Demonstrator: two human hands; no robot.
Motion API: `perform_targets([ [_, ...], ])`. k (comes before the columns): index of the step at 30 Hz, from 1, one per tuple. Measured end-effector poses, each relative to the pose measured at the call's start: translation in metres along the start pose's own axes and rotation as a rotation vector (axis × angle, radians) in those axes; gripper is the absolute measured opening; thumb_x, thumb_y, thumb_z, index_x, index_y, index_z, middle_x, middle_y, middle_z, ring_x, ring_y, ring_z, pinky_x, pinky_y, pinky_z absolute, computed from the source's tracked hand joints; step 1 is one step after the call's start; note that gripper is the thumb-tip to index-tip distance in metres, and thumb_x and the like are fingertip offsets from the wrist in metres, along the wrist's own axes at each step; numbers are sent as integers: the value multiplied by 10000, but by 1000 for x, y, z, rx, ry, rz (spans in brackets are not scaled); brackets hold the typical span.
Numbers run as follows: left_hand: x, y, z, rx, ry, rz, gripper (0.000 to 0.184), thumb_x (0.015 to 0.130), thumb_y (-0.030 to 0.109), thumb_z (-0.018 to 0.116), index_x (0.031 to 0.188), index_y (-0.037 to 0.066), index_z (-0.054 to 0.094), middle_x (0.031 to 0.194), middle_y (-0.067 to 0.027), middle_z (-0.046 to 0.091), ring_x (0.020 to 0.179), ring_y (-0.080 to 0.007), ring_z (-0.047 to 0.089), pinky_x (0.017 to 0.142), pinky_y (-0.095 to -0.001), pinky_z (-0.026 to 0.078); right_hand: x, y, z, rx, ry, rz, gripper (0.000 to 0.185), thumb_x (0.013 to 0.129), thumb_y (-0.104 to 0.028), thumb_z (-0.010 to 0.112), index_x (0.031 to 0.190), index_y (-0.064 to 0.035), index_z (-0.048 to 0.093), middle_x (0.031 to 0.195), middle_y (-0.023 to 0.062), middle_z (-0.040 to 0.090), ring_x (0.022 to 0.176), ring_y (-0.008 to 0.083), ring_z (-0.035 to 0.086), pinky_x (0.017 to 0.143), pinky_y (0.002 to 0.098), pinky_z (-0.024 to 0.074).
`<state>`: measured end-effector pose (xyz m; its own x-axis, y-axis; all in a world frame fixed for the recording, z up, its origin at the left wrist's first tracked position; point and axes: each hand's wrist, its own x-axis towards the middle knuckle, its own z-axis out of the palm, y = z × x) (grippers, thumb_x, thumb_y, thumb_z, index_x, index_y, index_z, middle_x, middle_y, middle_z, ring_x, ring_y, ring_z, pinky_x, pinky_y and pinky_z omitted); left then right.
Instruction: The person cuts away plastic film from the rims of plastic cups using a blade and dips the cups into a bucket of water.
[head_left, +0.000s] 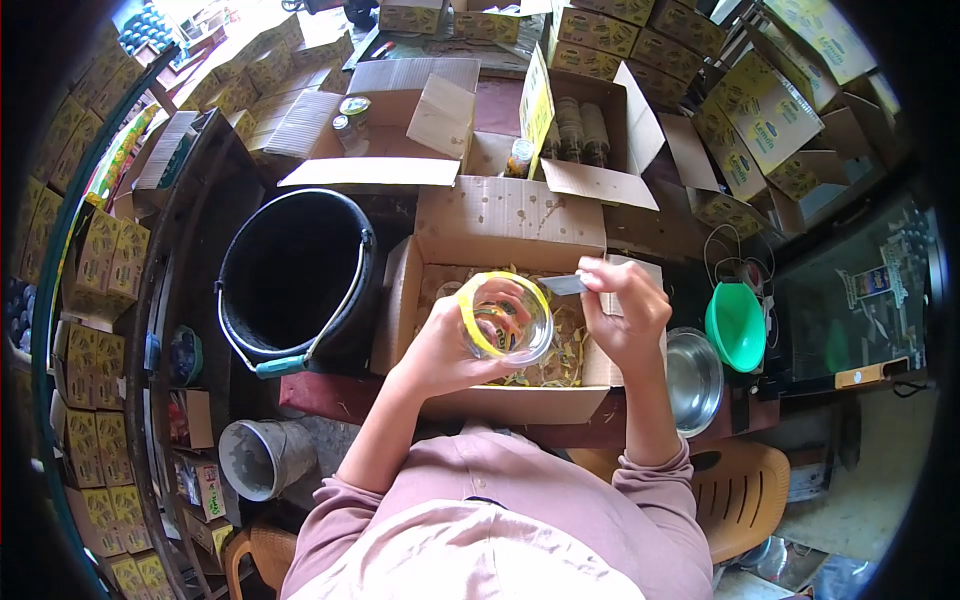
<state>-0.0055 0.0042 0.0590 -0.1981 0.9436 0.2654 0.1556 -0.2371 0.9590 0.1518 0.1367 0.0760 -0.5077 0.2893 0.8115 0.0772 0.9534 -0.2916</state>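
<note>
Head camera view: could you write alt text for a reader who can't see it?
A person's left hand holds a clear jar with a yellow rim, and their right hand a flat blade beside it, above an open carton. A black bucket stands to the left, a metal bowl and a green bowl to the right.

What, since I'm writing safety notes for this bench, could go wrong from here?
The flat blade in the right hand points toward the clear jar, so a slip might nick the left hand around it. The jar, held one-handed above the open box, could drop onto the yellowish scraps.
</note>
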Motion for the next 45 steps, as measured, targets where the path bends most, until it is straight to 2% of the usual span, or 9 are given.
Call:
perform_targets([
  [2,-3,2,-4,-33,7,19,552,593,91,767,1076,22,509,935,-65,597,786,-91,588,691,-229,476,4,-6,-6,-76,-6,-35,210,597,112,671,706,-62,630,643,44,577,571,175,549,532,257,453],
  [13,-7,18,-8,141,-10,220,548,545,109,789,1032,20,553,968,-82,600,833,-161,604,765,-272,480,10,-33,-21,-216,20,-325,170,582,-2,707,739,-48,662,683,20,596,648,141,586,571,261,498],
  [16,-8,12,-10,97,-22,277,546,548,112,790,1031,15,555,974,-86,599,840,-165,604,770,-274,480,10,-30,-23,-144,75,-229,176,603,24,711,754,-48,656,673,27,594,620,156,585,568,253,493],
  [23,-13,6,-9,97,13,301,572,540,135,798,1036,2,548,982,-95,597,855,-168,602,780,-278,475,-22,-21,-5,519,201,644,127,731,25,674,840,-7,616,742,28,568,670,91,558,575,201,457],
  [31,-15,-3,-11,37,12,306,609,554,141,795,1076,0,517,997,-94,591,872,-163,600,798,-278,468,-44,-25,11,170,233,584,119,732,33,658,830,-28,628,770,53,576,689,113,550,600,220,455],
  [35,-13,-1,-12,12,1,311,617,553,153,799,1080,3,514,992,-90,593,877,-162,600,803,-279,466,-40,0,13,136,12,488,116,725,25,662,820,-37,643,742,60,587,659,114,553,563,228,448],
  [39,-14,-3,-11,-19,-21,299,615,558,158,798,1081,4,513,1005,-96,581,899,-175,587,819,-292,458,-64,64,46,874,250,916,149,714,36,650,834,-52,630,756,59,607,653,127,575,561,236,457],
  [41,-14,-2,-13,37,-28,305,599,564,162,793,1070,3,515,1024,-105,560,926,-193,567,836,-307,446,-72,74,47,-393,-433,169,152,702,40,655,818,-55,629,749,76,599,647,154,586,558,236,451],
  [45,-18,-7,-18,31,-48,247,656,589,194,769,1123,10,435,1058,-123,490,987,-220,506,865,-330,409,-34,28,41,70,-17,374,201,671,42,654,841,-65,638,705,69,564,644,206,565,549,282,449],
])
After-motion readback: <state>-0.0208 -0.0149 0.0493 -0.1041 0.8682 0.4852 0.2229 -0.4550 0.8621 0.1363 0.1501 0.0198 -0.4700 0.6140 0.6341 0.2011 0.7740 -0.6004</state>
